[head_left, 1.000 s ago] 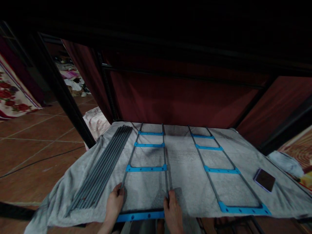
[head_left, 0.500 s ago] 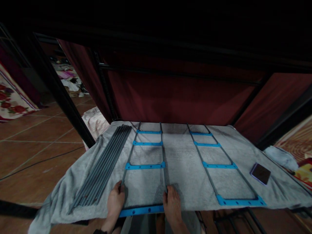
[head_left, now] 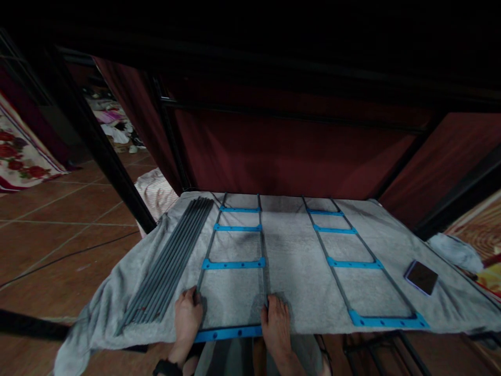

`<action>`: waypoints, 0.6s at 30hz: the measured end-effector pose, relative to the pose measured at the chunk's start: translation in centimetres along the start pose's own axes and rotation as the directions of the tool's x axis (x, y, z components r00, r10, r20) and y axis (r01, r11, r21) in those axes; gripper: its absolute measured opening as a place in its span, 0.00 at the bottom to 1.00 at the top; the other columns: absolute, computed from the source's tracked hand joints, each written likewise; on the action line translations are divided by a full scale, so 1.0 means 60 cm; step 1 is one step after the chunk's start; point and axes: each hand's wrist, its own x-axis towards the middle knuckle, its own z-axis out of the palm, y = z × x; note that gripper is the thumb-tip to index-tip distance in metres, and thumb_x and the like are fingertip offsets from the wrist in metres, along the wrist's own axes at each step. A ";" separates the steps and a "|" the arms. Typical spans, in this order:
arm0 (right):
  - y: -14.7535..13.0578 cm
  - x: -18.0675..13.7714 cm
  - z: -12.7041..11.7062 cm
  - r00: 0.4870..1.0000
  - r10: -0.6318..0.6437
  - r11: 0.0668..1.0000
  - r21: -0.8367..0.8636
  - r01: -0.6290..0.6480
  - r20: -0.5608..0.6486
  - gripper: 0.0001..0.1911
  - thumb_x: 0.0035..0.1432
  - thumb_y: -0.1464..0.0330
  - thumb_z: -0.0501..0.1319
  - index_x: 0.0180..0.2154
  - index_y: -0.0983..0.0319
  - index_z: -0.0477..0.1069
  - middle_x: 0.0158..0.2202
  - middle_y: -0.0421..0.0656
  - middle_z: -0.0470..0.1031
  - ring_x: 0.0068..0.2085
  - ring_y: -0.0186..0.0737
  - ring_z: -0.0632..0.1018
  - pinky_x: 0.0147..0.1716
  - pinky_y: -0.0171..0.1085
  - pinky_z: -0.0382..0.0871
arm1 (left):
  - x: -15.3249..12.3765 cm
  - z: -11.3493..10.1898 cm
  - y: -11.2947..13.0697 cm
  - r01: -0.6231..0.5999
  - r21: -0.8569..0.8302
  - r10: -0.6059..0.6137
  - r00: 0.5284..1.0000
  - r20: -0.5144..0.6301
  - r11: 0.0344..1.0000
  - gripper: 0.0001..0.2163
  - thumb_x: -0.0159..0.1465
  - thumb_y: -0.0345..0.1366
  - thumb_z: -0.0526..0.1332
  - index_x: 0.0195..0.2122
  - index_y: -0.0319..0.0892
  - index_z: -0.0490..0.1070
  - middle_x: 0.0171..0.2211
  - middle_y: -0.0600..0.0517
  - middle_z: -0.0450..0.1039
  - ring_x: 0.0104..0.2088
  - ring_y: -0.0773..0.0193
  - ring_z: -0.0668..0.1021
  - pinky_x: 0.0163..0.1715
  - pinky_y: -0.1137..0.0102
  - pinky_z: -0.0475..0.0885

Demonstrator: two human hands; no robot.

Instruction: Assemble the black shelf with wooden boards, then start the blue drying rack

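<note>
A ladder-like frame point(head_left: 234, 265) of thin grey rods joined by blue crosspieces lies on a grey blanket point(head_left: 291, 292). My left hand point(head_left: 188, 316) is closed around its left rod near the front end. On the right rod, my right hand point(head_left: 276, 322) grips at about the same height. Between my hands runs the nearest blue crosspiece point(head_left: 229, 333), at the blanket's front edge; its ends are partly hidden by my hands. To the right lies a second, similar frame point(head_left: 354, 263). Left of my left hand, several loose grey rods point(head_left: 168, 263) lie side by side.
A phone point(head_left: 421, 278) lies on the blanket at the right. Dark posts point(head_left: 102, 141) and a beam surround the blanket, with a dark red curtain point(head_left: 289, 151) behind. Tiled floor point(head_left: 66, 245) with a black cable shows at left. A dark metal rack point(head_left: 383, 352) stands at lower right.
Both hands keep their hold on the rods. The view has shifted slightly, and the frames, rods and phone lie as before.
</note>
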 end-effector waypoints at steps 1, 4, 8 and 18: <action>0.000 0.000 0.000 1.000 0.002 1.000 -0.002 -0.002 0.001 0.12 0.64 0.72 0.50 0.46 0.61 0.68 0.38 0.47 0.77 0.44 0.48 0.77 0.47 0.44 0.65 | 0.000 0.000 0.001 0.001 0.009 -0.001 1.000 -0.001 1.000 0.17 0.62 0.33 0.50 0.46 0.34 0.75 0.40 0.39 0.75 0.46 0.51 0.77 0.51 0.63 0.69; 0.001 -0.001 0.002 1.000 0.000 1.000 -0.008 0.000 0.009 0.12 0.64 0.72 0.51 0.47 0.62 0.68 0.40 0.48 0.77 0.45 0.48 0.77 0.48 0.45 0.65 | -0.001 0.000 0.002 -0.014 0.035 0.014 1.000 -0.010 0.999 0.18 0.64 0.33 0.49 0.48 0.34 0.73 0.40 0.39 0.74 0.46 0.51 0.76 0.50 0.63 0.69; 0.003 0.000 0.002 1.000 -0.007 1.000 -0.017 0.007 0.027 0.13 0.65 0.70 0.51 0.48 0.62 0.68 0.41 0.48 0.77 0.46 0.48 0.76 0.49 0.45 0.64 | -0.006 0.000 0.004 -0.079 0.090 0.082 0.996 -0.030 0.993 0.18 0.65 0.31 0.49 0.52 0.32 0.71 0.41 0.39 0.73 0.45 0.53 0.75 0.51 0.62 0.69; 0.008 0.006 0.003 0.997 -0.018 0.999 -0.049 0.022 0.078 0.19 0.67 0.68 0.47 0.54 0.66 0.68 0.46 0.53 0.75 0.50 0.51 0.73 0.51 0.48 0.63 | -0.029 -0.010 0.022 -0.255 0.416 0.239 0.967 0.091 0.873 0.22 0.65 0.24 0.44 0.58 0.27 0.65 0.48 0.35 0.68 0.48 0.48 0.72 0.46 0.60 0.69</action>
